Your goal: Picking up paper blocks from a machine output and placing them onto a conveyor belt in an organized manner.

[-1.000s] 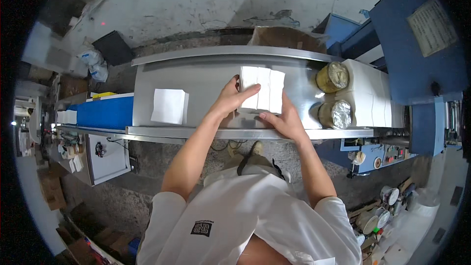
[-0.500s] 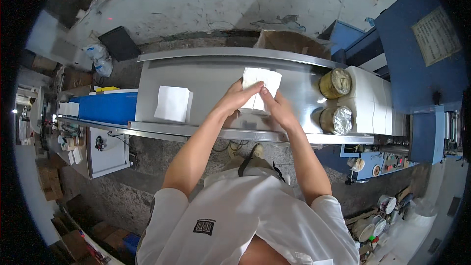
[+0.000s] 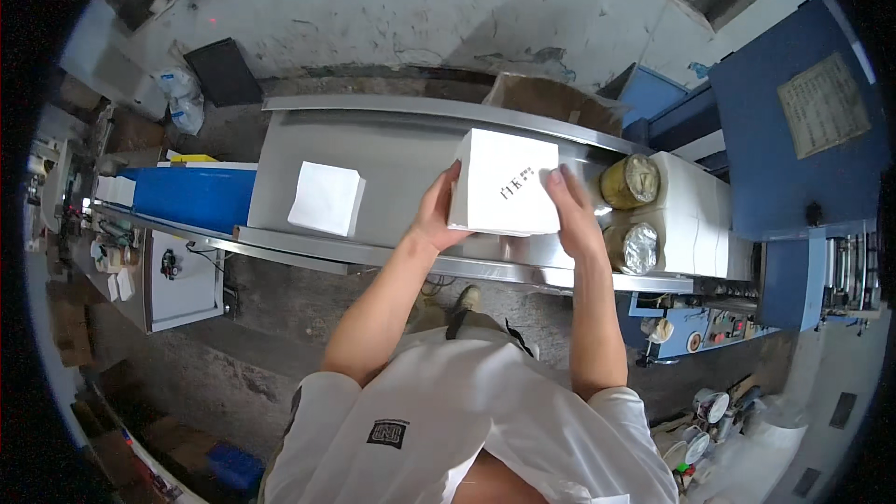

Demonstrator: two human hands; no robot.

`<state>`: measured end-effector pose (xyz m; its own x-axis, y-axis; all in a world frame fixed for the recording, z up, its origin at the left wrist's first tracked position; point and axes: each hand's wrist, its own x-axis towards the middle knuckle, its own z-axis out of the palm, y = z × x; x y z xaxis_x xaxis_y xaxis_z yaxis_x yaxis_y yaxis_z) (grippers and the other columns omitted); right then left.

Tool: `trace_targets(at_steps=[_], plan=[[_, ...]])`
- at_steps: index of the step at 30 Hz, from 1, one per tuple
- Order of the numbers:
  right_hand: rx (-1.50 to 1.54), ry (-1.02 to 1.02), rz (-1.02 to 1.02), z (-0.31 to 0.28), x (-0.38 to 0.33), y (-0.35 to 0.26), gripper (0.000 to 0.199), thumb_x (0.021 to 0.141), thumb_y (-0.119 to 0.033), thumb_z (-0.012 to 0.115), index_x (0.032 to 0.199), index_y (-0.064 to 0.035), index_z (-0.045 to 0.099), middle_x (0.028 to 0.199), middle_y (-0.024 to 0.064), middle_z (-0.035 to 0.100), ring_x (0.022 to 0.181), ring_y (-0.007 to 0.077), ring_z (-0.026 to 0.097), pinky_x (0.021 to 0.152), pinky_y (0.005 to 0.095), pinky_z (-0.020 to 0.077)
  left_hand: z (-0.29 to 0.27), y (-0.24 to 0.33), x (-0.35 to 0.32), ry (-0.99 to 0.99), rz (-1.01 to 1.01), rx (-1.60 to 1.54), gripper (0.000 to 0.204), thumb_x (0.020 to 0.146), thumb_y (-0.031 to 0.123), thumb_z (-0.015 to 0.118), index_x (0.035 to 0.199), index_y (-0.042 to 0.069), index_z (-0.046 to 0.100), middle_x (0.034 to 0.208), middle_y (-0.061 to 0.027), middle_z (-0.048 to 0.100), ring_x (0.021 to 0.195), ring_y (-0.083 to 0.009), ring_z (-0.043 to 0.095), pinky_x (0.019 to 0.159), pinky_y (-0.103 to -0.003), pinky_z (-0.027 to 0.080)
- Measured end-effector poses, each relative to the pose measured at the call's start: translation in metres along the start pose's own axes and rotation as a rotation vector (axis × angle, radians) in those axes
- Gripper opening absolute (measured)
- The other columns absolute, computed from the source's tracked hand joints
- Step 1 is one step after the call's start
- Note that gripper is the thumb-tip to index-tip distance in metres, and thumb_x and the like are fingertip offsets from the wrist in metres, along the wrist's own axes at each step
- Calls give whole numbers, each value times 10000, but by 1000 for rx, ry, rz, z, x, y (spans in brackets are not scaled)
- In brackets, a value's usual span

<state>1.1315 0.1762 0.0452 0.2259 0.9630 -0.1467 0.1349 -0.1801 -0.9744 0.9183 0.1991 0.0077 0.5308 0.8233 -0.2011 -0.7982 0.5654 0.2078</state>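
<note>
Between both hands I hold a white square stack of paper (image 3: 504, 182), with small dark print on its top, lifted above a grey metal conveyor table (image 3: 392, 154). My left hand (image 3: 437, 212) grips its left edge and my right hand (image 3: 571, 215) grips its right edge. A second white paper stack (image 3: 327, 198) lies flat on the table to the left, apart from my hands.
Two tape rolls (image 3: 631, 181) sit beside tall white stacks (image 3: 695, 215) at the table's right end. A blue machine (image 3: 793, 149) stands right, a blue conveyor section (image 3: 191, 196) left. A brown cardboard box (image 3: 551, 103) lies behind the table. A grey cabinet (image 3: 182, 280) stands below left.
Both hands gathered the white stack on the table and have raised it off the surface toward me. The left stack has not moved.
</note>
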Motion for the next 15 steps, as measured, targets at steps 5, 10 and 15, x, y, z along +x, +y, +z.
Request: trace_targets(at_steps=[5, 10, 15], plan=[[440, -242, 317, 3, -2, -5, 1008, 847, -432, 732, 1456, 160, 190, 1371, 308, 457, 1240, 355, 511, 1004, 372, 441, 5, -6, -8, 142, -18, 213, 591, 967, 496, 508, 1340, 38, 509, 1261, -122, 600, 1146, -265, 591, 951, -413, 496], [348, -171, 209, 0, -7, 7, 967, 851, -355, 747, 1441, 178, 196, 1305, 294, 516, 1186, 318, 553, 971, 342, 464, 21, 3, -26, 161, -47, 770, 762, 909, 554, 591, 1385, -18, 427, 1265, -159, 567, 1154, -230, 573, 918, -354, 506], [242, -169, 41, 2, -20, 3, 953, 862, -321, 746, 1467, 141, 172, 1292, 305, 514, 1142, 293, 577, 912, 329, 499, 21, 3, -26, 157, 51, 1034, 743, 881, 435, 697, 1333, -89, 427, 1216, -185, 577, 1082, -209, 591, 888, -324, 503]])
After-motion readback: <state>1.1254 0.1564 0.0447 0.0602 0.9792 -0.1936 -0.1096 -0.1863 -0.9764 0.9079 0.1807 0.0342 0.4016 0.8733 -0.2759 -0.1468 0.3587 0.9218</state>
